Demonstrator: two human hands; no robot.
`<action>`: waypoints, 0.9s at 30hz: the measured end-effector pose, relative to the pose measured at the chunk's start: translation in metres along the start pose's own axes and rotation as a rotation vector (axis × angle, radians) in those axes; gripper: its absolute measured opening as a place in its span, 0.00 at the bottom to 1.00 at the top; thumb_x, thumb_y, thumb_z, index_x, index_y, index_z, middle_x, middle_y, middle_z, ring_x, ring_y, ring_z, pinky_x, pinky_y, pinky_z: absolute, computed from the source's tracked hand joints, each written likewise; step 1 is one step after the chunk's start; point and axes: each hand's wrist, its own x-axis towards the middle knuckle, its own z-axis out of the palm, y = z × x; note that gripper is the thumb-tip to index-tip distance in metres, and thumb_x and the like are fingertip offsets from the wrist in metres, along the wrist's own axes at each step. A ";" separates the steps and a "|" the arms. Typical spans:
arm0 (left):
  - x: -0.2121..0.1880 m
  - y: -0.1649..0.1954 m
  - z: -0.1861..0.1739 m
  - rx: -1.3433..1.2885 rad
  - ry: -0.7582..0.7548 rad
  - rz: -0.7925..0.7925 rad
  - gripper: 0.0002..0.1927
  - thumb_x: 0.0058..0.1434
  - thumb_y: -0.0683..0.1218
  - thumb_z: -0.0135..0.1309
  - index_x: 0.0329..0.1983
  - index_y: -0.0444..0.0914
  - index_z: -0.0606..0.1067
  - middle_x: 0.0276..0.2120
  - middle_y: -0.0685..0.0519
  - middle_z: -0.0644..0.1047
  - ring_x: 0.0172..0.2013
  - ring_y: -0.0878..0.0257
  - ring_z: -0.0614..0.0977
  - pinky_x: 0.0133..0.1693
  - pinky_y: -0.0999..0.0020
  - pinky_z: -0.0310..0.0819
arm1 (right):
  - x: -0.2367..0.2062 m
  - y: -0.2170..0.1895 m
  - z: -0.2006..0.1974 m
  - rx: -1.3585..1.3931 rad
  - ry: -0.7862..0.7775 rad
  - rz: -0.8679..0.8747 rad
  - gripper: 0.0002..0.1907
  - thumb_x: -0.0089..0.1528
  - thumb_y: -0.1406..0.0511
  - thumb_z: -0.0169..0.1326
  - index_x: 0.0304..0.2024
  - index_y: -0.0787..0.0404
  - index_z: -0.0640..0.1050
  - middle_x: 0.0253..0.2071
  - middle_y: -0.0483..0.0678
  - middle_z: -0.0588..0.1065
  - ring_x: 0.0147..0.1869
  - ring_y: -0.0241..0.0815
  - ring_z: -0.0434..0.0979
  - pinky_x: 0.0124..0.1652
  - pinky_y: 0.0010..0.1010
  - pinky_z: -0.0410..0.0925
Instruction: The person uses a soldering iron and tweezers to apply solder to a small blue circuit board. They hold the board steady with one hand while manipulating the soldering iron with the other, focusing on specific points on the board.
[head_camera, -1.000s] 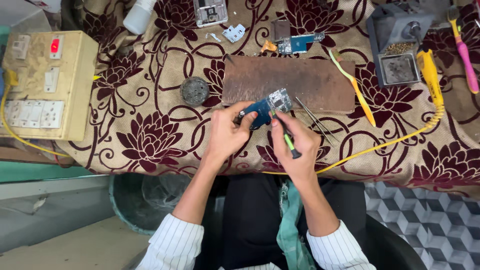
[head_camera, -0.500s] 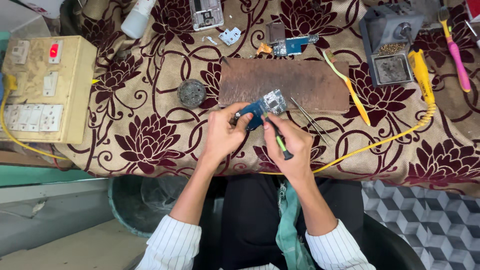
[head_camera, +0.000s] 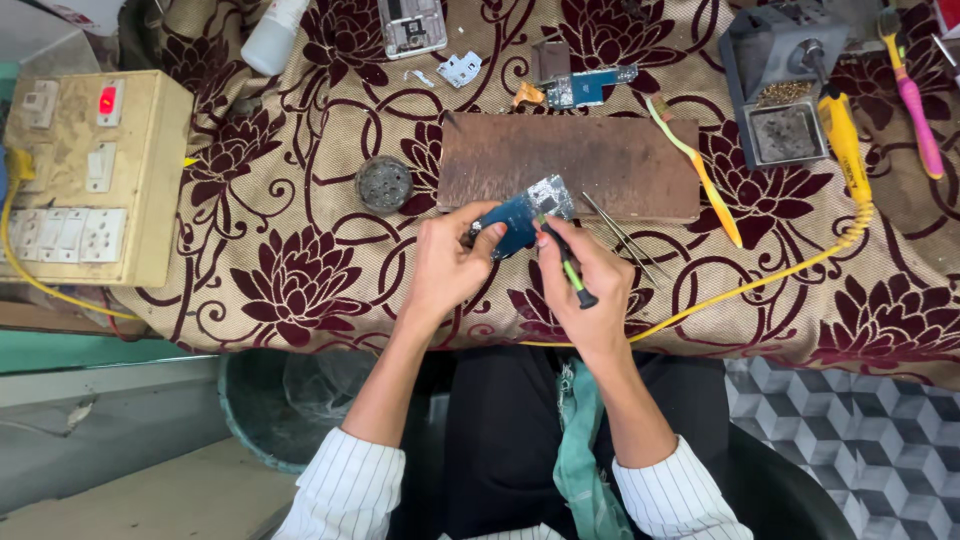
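Observation:
My left hand (head_camera: 452, 262) pinches a small blue circuit board (head_camera: 520, 212) with a silver shield at its far end, just above the floral tablecloth. My right hand (head_camera: 588, 275) grips a thin tool with a green and black handle (head_camera: 570, 270), its tip touching the board. Both hands sit just in front of a brown rectangular work mat (head_camera: 590, 160). Metal tweezers (head_camera: 622, 232) lie on the cloth right of my right hand.
A beige switch and socket box (head_camera: 90, 175) with a lit red switch stands at the left. A round grey tin (head_camera: 384, 183), another blue board (head_camera: 590, 88), a phone frame (head_camera: 412, 24), a soldering iron stand (head_camera: 780, 90), a yellow-handled iron (head_camera: 842, 135), a yellow tool (head_camera: 700, 172) lie around.
The view has shifted slightly. My hands stay on the board and the tool, with the tool tip still working at the board.

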 end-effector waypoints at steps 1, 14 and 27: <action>0.000 0.000 0.000 0.012 0.003 -0.005 0.12 0.63 0.38 0.57 0.49 0.35 0.81 0.26 0.52 0.83 0.21 0.76 0.75 0.23 0.75 0.69 | 0.000 0.000 0.000 -0.007 0.013 0.010 0.10 0.66 0.73 0.59 0.50 0.71 0.79 0.41 0.54 0.82 0.41 0.40 0.86 0.39 0.24 0.78; 0.000 0.001 -0.002 0.046 -0.017 -0.034 0.13 0.62 0.38 0.57 0.50 0.37 0.82 0.28 0.50 0.84 0.19 0.74 0.75 0.21 0.74 0.67 | 0.002 0.001 -0.002 0.020 -0.008 -0.011 0.10 0.66 0.74 0.59 0.49 0.71 0.79 0.43 0.55 0.82 0.42 0.41 0.85 0.41 0.24 0.78; 0.004 -0.001 -0.001 -0.120 -0.004 -0.047 0.13 0.65 0.39 0.58 0.52 0.32 0.79 0.34 0.50 0.85 0.29 0.73 0.83 0.31 0.76 0.76 | 0.001 0.003 -0.001 0.078 -0.031 0.096 0.08 0.66 0.74 0.58 0.48 0.70 0.80 0.39 0.53 0.83 0.38 0.38 0.85 0.39 0.21 0.75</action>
